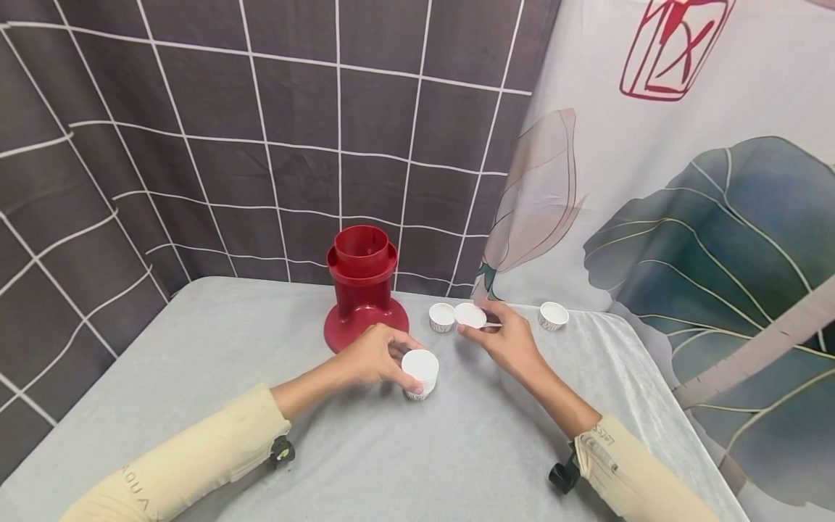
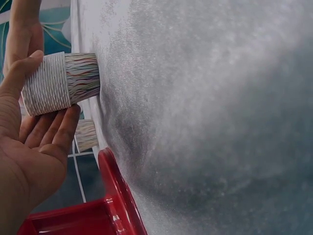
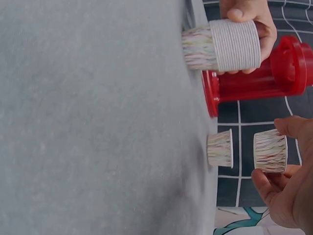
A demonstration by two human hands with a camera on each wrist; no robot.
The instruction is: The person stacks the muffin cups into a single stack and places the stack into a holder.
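Note:
My left hand [image 1: 377, 357] grips a stack of nested white paper baking cups [image 1: 420, 368], thumb on the near side and fingers behind. In the left wrist view the stack [image 2: 61, 83] shows many ribbed rims above one coloured-streak wall, its base at the cloth. My right hand [image 1: 510, 339] pinches a single paper baking cup [image 1: 470, 315] between thumb and fingers. The right wrist view has that cup [image 3: 270, 152] raised off the table. Another baking cup [image 1: 441, 317] stands upright on the cloth just left of it.
A red plastic stand [image 1: 362, 290] with a round, hollow top and wide base is behind my left hand. One more baking cup [image 1: 554, 316] stands to the right near the back edge of the grey cloth-covered table [image 1: 417, 464]. Patterned curtains [image 1: 293, 145] hang behind.

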